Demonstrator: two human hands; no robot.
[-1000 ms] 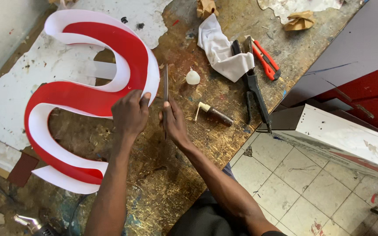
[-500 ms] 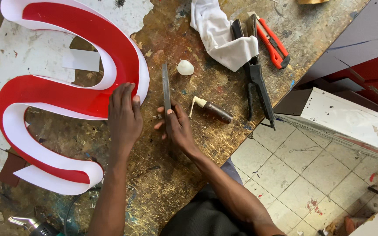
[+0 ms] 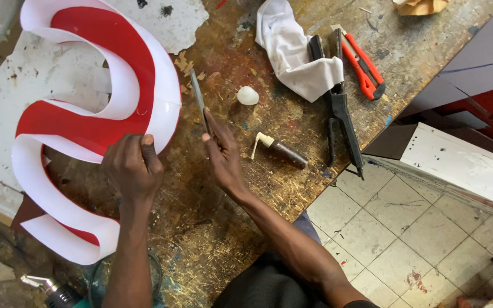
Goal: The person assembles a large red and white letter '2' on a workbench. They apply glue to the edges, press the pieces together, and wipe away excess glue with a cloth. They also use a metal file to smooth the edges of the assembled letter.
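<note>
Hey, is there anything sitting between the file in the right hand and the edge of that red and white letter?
Nothing visible: bare bench lies between the file in the right hand and the letter. Left hand rests on the letter's rim.

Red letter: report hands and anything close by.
Left hand pressing the red letter. Right hand holds flat file beside its rim. White lump nearby.
</note>
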